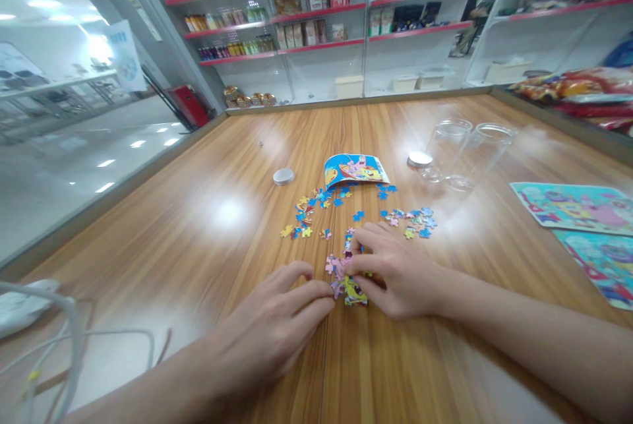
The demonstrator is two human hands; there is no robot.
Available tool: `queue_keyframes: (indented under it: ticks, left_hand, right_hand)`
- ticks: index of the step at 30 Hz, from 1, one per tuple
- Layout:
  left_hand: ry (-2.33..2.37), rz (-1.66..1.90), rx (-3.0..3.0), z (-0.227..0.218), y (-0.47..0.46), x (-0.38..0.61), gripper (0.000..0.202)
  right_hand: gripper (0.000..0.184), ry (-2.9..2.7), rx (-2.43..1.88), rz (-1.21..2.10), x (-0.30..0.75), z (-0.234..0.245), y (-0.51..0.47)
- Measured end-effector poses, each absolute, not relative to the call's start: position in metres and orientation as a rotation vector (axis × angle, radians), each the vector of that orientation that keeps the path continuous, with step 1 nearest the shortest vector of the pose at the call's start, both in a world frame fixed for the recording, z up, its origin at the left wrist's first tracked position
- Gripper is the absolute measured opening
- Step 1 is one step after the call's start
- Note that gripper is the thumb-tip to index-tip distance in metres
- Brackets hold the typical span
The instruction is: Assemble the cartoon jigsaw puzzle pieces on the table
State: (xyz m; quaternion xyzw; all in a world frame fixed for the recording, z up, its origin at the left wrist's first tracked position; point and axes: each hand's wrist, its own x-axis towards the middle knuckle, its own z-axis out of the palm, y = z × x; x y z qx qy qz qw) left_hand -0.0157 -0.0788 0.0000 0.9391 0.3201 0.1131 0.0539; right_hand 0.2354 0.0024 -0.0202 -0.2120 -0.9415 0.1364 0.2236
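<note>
Small jigsaw pieces [339, 266] in pink and purple, joined with a yellow section [354, 289], form a small cluster in front of me. My left hand [284, 315] comes in from the left, thumb and index finger pressed together at a purple piece [337, 289] on the cluster's edge. From the right, my right hand [390, 272] bends over the cluster with its fingers in a pinch on a piece that they partly hide. Beyond the hands lie loose blue and yellow pieces [303, 213], plus another scattered group [420, 219] to the right.
A curved picture card [356, 169] stands behind the pieces. Two clear jars [487, 147] and silver lids [283, 177] are farther back. Flat cartoon sheets [573, 205] lie at right. A white cable [74, 332] runs at left. Stocked shelves [321, 12] rise beyond the table.
</note>
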Motion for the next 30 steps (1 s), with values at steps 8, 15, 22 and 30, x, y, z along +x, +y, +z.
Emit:
queue_keyframes:
  ticks: [8,15,22,30]
  left_hand:
    - [0.944,0.41,2.737,-0.003,-0.059,-0.005,0.034]
    - [0.964,0.463,2.541,-0.011,-0.061,-0.02,0.026]
    - [1.062,0.58,2.377,-0.024,-0.064,-0.025,0.023]
    - [1.111,0.639,2.311,-0.025,-0.065,-0.021,0.012]
  right_hand:
    - [0.017,-2.583,-0.582,0.422,0.235,-0.018,0.001]
    - [0.014,-2.553,-0.568,0.469,0.232,-0.018,0.003]
    - [0.016,-2.555,-0.578,0.479,0.233,-0.017,0.004]
    - [0.016,-2.558,-0.572,0.494,0.232,-0.019,0.004]
